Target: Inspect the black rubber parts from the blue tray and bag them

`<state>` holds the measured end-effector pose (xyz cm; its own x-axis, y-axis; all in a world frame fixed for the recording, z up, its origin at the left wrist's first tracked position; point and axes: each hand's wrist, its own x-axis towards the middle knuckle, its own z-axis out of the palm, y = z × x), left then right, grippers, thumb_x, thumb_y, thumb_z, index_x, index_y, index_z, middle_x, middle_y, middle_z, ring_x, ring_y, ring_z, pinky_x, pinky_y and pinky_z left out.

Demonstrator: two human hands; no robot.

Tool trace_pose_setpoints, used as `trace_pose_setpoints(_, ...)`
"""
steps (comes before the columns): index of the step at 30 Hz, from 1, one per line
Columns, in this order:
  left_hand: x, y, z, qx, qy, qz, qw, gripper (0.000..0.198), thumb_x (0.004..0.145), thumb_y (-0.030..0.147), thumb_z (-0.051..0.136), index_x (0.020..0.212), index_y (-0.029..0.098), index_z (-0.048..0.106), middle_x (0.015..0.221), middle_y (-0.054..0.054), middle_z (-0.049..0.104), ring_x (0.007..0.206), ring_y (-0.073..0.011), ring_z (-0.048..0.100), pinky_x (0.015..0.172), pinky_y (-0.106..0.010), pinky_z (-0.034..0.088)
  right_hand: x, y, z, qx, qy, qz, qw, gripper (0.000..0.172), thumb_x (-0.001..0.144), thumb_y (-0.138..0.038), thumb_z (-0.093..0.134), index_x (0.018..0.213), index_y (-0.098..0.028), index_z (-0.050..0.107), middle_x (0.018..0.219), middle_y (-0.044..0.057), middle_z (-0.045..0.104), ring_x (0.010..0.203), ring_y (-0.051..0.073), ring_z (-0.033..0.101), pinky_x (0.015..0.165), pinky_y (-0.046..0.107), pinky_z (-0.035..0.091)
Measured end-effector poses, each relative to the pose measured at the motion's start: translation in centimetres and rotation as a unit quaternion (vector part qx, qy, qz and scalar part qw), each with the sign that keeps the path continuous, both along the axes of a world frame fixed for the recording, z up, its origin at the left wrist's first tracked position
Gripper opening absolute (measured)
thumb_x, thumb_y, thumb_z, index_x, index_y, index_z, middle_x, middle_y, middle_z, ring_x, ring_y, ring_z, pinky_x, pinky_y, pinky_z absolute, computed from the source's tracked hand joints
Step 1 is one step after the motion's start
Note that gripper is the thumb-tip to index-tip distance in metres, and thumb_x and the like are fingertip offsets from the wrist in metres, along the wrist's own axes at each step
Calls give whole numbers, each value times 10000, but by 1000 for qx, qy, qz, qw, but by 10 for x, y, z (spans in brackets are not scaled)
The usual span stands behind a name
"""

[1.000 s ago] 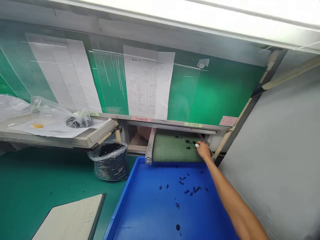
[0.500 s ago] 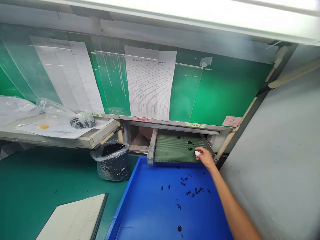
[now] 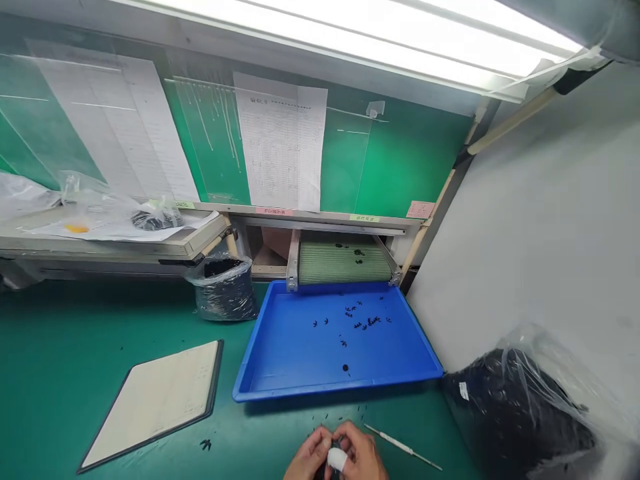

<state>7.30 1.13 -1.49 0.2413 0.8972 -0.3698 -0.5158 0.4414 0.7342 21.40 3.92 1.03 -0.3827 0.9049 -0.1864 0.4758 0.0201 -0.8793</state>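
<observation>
The green table [image 3: 75, 347] carried a blue tray [image 3: 300, 363] with a few black parts scattered in it. A clear bag [image 3: 515, 407] of dark parts was at the right and a notebook [image 3: 155, 400] at the left. Close to the front edge, the left hand [image 3: 307, 459] and the right hand [image 3: 364, 457] were pressed together, with fingers curled around a small black piece [image 3: 333, 443] that was mostly hidden. A thin tool [image 3: 403, 447] lay just beside them. One second before, only the right hand was visible, stretched far to the conveyor belt [image 3: 340, 263] behind the tray.
</observation>
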Motion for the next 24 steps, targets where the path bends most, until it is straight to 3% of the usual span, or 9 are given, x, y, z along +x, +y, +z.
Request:
trace_pose_setpoints(3,7,-7,11,35,61,-82,994,475,682,645,616,705,205,439,428,101,412,319,-18,190,368,-220,54,15,-14,3,16,-10,-4,1000,127,639,-158,575,759,-198,569,648,-41,529,616,110,503,549,186,397)
trace_pose_setpoints(7,8,-15,36,63,137,-126,980,453,747,643,537,724,204,427,457,103,394,352,-25,191,369,-215,82,25,-23,12,-19,52,-4,998,78,716,-235,557,779,-189,560,646,-44,507,550,94,491,415,153,363)
trace_pose_setpoints(14,13,-12,62,60,133,-80,986,359,836,541,485,753,197,425,514,84,440,400,-31,209,385,-195,109,17,-18,25,-27,100,-50,993,192,842,-343,417,827,-183,522,500,-64,505,390,94,492,376,180,378)
trace_pose_setpoints(19,15,-4,65,8,79,-13,997,344,788,511,577,841,179,502,536,64,511,361,-23,289,356,-173,107,23,5,29,54,26,-108,992,284,849,-334,338,1014,-184,513,621,-27,564,442,115,517,414,215,402)
trace_pose_setpoints(22,12,-1,63,-63,-6,33,997,388,758,430,647,1020,161,548,568,43,552,351,-18,330,337,-152,101,33,17,29,88,-24,-92,992,211,804,-267,403,917,-205,571,591,-26,553,485,127,503,492,231,381)
trace_pose_setpoints(24,11,1,60,-93,-53,60,992,387,739,365,682,1034,145,565,586,35,554,367,-13,358,326,-129,118,40,22,29,109,-57,-71,990,185,805,-253,411,842,-212,588,570,-21,542,516,143,498,535,246,369)
